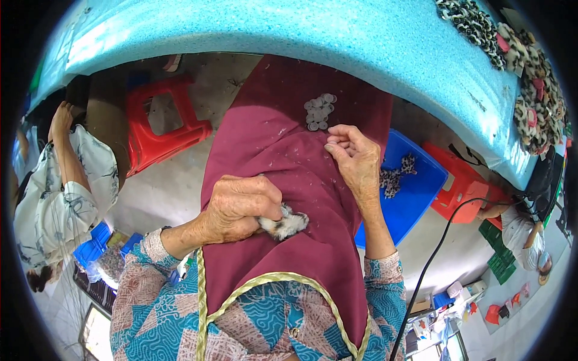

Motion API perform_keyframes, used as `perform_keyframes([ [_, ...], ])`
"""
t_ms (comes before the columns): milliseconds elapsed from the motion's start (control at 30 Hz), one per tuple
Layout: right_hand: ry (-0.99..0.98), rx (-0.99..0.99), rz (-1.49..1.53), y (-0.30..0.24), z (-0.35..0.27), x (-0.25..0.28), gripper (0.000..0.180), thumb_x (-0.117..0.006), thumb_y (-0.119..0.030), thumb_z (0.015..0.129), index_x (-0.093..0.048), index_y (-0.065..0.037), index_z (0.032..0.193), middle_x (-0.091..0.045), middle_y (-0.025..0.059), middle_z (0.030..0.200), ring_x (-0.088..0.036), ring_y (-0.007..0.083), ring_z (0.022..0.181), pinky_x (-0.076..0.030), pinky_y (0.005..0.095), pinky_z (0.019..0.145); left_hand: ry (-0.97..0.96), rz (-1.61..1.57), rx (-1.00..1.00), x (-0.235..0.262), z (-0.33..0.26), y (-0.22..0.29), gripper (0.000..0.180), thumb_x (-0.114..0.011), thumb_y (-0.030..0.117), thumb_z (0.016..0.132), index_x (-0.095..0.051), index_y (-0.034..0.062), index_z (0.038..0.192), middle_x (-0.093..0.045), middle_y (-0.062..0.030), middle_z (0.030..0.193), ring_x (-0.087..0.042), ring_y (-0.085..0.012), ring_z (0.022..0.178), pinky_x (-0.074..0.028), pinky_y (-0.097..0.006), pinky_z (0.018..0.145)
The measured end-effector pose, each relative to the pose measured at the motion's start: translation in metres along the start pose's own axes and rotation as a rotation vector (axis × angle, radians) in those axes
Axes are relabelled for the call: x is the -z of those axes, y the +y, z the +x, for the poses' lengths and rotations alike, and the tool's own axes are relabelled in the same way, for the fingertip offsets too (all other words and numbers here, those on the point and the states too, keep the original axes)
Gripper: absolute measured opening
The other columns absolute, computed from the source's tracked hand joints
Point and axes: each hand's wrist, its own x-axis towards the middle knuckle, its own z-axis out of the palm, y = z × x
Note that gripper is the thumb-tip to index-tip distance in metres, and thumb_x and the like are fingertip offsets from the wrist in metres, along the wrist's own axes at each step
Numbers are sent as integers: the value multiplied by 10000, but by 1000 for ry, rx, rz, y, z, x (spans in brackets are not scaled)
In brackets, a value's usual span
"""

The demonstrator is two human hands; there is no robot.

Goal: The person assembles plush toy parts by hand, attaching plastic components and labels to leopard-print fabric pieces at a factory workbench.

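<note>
left forearm enters from lower left in a patterned sleeve, bent across the lap. left hand [241, 207] lies knuckles up on the maroon apron [301, 180], fingers curled shut around a small fluffy piece [285, 224], white with dark flecks; the piece sticks out on the thumb side and rests on the apron at mid-lap.

right forearm comes up from lower right, wrist straight. right hand [356, 159] rests on the apron further out toward the knees, fingers drawn together with the tips [333, 147] pinched narrow and pressing on the cloth. cannot tell whether anything sits between the tips.

just beyond the right fingertips, a cluster of small pale round discs [319, 111] lies on the apron, near but not touching the hand.

blue surface [301, 30] arcs across the top; a heap of spotted fluffy pieces [518, 66] sits on its right end. below the right hand, a blue bin [421, 192] holds a few spotted pieces. red stool [159, 123] stands on the floor to the left. another person in a white patterned top [60, 198] is at far left.
</note>
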Motion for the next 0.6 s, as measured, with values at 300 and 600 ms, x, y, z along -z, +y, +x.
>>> perform_keyframes([
  [300, -294, -284, 639, -54, -36, -24, 159, -590, 67, 772, -620, 22, 922, -605, 39, 798, -575, 62, 711, -495, 193, 627, 47, 116, -1, 1, -7, 0, 182, -598, -39, 549, -654, 34, 706, -565, -56, 747, -571, -177, 666, -470, -281, 568],
  [600, -381, -280, 718, -55, -50, -25, 257, -596, 58, 780, -573, 15, 1032, -622, 60, 844, -593, 82, 788, -487, 193, 694, 174, 162, 12, -3, -10, -2, 221, -680, -52, 519, -661, 46, 716, -547, -43, 740, -538, -147, 646, -433, -255, 547],
])
